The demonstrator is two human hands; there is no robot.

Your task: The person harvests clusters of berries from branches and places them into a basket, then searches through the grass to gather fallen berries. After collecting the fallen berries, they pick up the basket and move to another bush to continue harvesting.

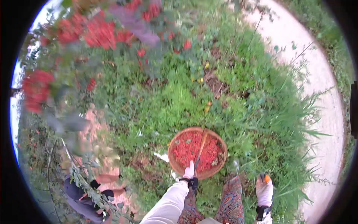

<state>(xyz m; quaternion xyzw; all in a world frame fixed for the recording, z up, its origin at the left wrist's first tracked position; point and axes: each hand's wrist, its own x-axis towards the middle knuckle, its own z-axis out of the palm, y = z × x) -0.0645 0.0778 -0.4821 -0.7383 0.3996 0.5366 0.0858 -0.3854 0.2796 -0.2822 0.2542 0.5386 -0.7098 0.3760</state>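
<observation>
A round woven basket (172, 161) full of small red berries (186, 151) hangs low in front of my legs. My left hand (189, 170) is closed around the basket's arched handle (201, 146), near its closer end. A black band circles that wrist. Down at my right side, beside the tall grass, my right hand (264, 191) is closed. A small black-and-orange object (266, 177) shows at its fingertips, too small to name. The right wrist also carries a black strap.
Blurred clusters of red berries (100, 33) hang on branches close by at upper left. Another person in a dark cap (73, 187) is at lower left, behind leafy stems (87, 177). Grass and weeds (175, 93) cover the ground; a pale path (320, 89) curves along the right.
</observation>
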